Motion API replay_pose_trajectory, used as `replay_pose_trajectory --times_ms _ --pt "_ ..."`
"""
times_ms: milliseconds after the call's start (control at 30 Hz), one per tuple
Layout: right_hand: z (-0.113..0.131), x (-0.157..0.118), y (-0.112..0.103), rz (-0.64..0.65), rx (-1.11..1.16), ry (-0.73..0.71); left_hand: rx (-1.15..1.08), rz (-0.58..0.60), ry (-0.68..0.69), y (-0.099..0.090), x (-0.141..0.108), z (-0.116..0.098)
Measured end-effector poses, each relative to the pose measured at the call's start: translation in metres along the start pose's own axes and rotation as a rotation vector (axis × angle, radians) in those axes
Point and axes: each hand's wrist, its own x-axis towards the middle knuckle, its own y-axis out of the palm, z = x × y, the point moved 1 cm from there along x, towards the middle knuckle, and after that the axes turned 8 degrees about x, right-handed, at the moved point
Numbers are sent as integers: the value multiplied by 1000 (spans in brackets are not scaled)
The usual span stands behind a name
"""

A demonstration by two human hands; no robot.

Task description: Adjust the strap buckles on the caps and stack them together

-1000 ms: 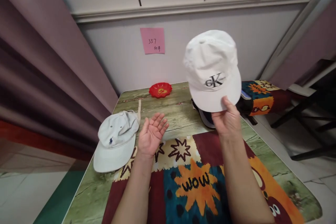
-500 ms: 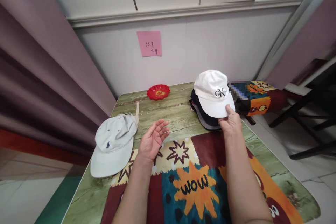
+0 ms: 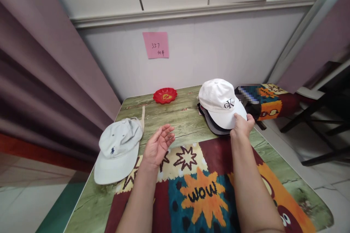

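A white cap [image 3: 217, 96] with black letters on its front sits over a stack of dark and grey caps [image 3: 212, 124] at the table's right side. My right hand [image 3: 242, 125] grips the edge of the white cap's brim, thumb on top and the other fingers mostly hidden. My left hand [image 3: 159, 143] hovers above the near middle of the table, palm turned inward, fingers loosely stretched and holding nothing. To its left lies a pale grey cap [image 3: 119, 149] with a small dark blue emblem, its strap sticking up behind.
A red scalloped dish [image 3: 165, 95] stands near the wall. The wood-patterned table [image 3: 180, 120] carries a colourful cloth [image 3: 203, 196] marked "WOW". A pink note [image 3: 156, 45] is on the wall. Purple curtains hang at left; a dark chair [image 3: 314, 123] stands at right.
My right hand has lowered the white cap onto the stack, shifting it slightly down, and it now covers more of the dark cap beneath. My left hand has barely moved.
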Motion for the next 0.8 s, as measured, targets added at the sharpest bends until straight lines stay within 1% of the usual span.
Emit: replay_pose_trajectory --times_ms 67,133,200,267,333,400,467,533,600,733,800 --pt "5 -1 -3 -31 -77 -57 5 -19 -3 0 0 -1" --pt "11 -3 -6 -53 -219 -178 7 -30 -7 1 -1 -1" --pt "15 -4 -9 -20 -385 -306 10 -30 -7 0 -1 -1" --pt "15 -7 -11 64 -511 -390 12 -27 -3 -1 0 -1" --pt "14 -12 -10 178 -606 -483 13 -19 3 -3 0 -1" --pt "12 -18 -8 309 -691 -628 13 -8 8 -5 1 0" --pt "11 -26 -4 426 -746 -770 16 -5 9 -6 2 0" --pt "11 -33 -1 504 -769 -867 21 -11 13 -7 2 0" --pt "11 -38 2 556 -792 -897 28 -14 19 -7 1 -1" --pt "9 -40 3 598 -883 -778 53 -23 41 -9 1 -3" --pt "8 -39 1 610 -916 -743 67 -26 62 -9 1 -2"
